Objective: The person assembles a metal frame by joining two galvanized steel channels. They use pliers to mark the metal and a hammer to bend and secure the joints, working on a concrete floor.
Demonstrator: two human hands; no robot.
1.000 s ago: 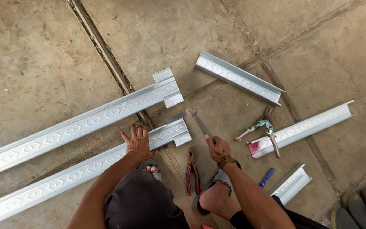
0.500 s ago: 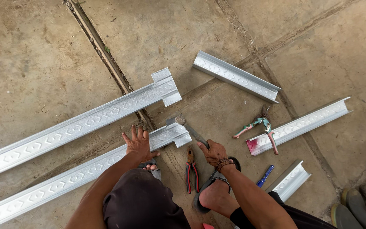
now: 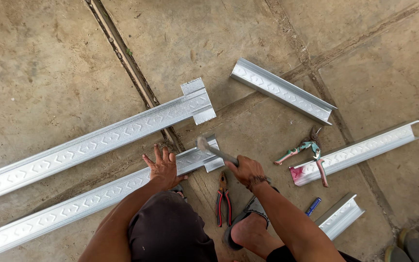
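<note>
Galvanised steel channel [image 3: 98, 196], the nearer long length, lies on the concrete floor [image 3: 49, 73]. Left hand [image 3: 162, 167] presses flat on it, fingers spread wide. Right hand [image 3: 246, 170] is closed around a hammer [image 3: 214, 150], head at the channel's flared, cut end. Second long channel [image 3: 103, 138] beside it already has its end flared. Pliers [image 3: 223, 199] near the foot; tin snips [image 3: 309, 153] on a shorter offcut [image 3: 355, 153]. Bare cracked slab, no walls in view.
</note>
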